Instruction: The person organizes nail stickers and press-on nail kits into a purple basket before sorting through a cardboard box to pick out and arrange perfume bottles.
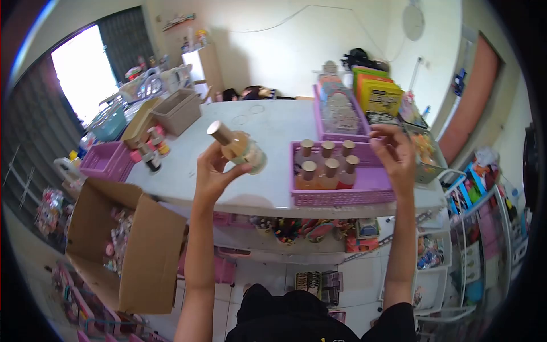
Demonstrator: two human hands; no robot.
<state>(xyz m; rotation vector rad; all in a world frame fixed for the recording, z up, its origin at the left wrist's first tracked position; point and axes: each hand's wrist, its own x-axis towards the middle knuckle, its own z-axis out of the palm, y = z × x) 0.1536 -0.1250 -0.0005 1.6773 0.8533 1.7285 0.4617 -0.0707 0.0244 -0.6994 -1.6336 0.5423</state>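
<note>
My left hand (pixel 212 171) grips a perfume bottle (pixel 245 153) with a silvery cap, held tilted above the white tabletop. The bottle has a pale label and light amber liquid. My right hand (pixel 396 151) is at the right end of a purple basket (pixel 342 197), fingers apart and bent, with nothing seen in them. Several similar capped bottles (pixel 329 174) stand upright in two rows in the left part of that basket. Their liquids look orange, peach and red.
Behind it, another purple basket (pixel 314 111) holds clear-wrapped items beside yellow packets (pixel 380 96). Two small bottles (pixel 152 158), an empty-looking purple basket (pixel 108 161) and a grey bin (pixel 181 111) stand left. An open cardboard box (pixel 154 256) sits at the table's near left.
</note>
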